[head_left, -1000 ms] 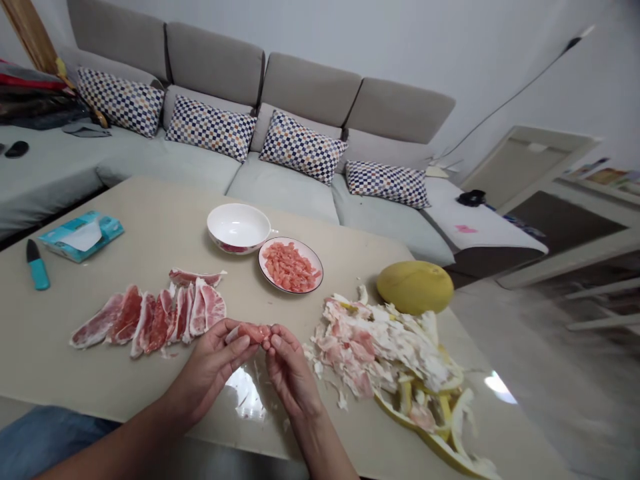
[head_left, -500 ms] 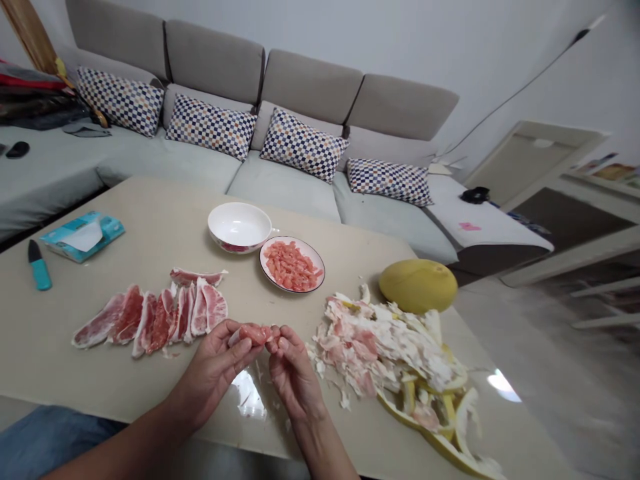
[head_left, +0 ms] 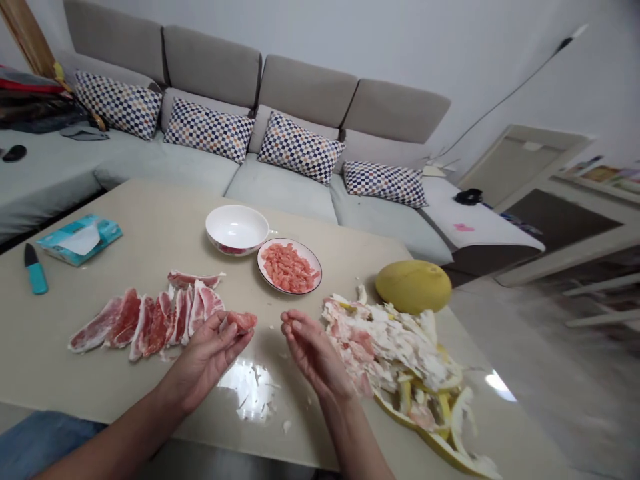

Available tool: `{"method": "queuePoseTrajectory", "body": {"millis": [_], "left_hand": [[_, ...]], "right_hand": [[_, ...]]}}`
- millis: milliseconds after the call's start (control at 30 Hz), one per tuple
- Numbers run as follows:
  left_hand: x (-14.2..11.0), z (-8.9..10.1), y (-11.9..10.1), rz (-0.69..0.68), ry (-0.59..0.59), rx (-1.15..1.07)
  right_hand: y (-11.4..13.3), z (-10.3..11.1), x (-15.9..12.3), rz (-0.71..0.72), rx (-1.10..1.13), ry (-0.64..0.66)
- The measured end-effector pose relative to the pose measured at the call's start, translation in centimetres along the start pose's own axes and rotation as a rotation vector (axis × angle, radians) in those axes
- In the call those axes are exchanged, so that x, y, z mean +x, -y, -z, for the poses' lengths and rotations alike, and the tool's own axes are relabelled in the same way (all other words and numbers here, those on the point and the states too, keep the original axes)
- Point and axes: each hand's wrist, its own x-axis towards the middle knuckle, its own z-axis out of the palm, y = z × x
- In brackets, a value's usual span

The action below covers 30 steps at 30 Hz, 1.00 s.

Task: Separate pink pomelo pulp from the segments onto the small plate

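My left hand [head_left: 210,347] is closed around a pink pomelo piece [head_left: 241,321], held just above the beige table [head_left: 150,220]. A short gap to the right, my right hand [head_left: 310,347] hovers with its fingertips pinched together; whether a scrap is in them I cannot make out. It is next to the heap of white pith and yellow peel [head_left: 400,353]. A row of peeled pomelo segments [head_left: 150,317] lies left of my left hand. Farther back stands a plate of pink flesh pieces [head_left: 289,267] and a white bowl [head_left: 237,229].
A whole yellow-green pomelo [head_left: 414,287] rests near the table's right edge. A teal tissue pack [head_left: 80,239] and a teal-handled knife [head_left: 35,270] lie at the far left. A grey sofa with checked cushions [head_left: 300,147] runs behind the table.
My hands were together on the pomelo piece. They have come apart: the left keeps the piece, the right has moved right toward the peel heap.
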Motion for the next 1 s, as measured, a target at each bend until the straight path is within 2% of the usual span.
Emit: {"method": "queuePoseTrajectory", "body": {"millis": [67,200,300,400,500,600,700,767,833,933,1000], "left_hand": [[-0.1,0.0,0.0,0.017,0.027,0.008],[-0.1,0.2,0.0,0.028,0.064,0.023],[-0.1,0.2,-0.1,0.015,0.093,0.05],[-0.1,0.2,-0.2,0.001,0.113,0.067],[-0.1,0.2,-0.2,0.002,0.115,0.073],[-0.1,0.2,-0.2,0.004,0.134,0.1],[-0.2,0.1,-0.1,-0.025,0.141,0.159],[-0.3,0.0,-0.1,-0.049,0.124,0.219],[-0.4,0.0,0.0,-0.076,0.106,0.308],[-0.5,0.2,0.5,-0.165,0.129,0.48],[-0.5,0.4,0.9,-0.243,0.174,0.571]], "right_hand": [[1.7,0.4,2.2,0.085,-0.247,-0.02],[4.7,1.2,8.1,0.209,-0.448,-0.079],[5.7,1.6,11.5,0.297,-0.64,-0.133],[5.8,1.7,13.0,0.377,-0.794,-0.151],[5.3,1.8,13.2,0.446,-0.884,-0.152],[4.8,1.7,12.8,0.477,-0.938,-0.189],[4.5,1.2,11.1,0.453,-0.971,-0.187],[4.4,0.7,8.7,0.416,-0.972,-0.115],[4.0,0.0,5.5,0.353,-0.959,0.021],[3.1,-0.8,0.7,0.182,-0.884,0.221],[2.5,-1.1,-1.6,0.153,-0.843,0.244]]}}
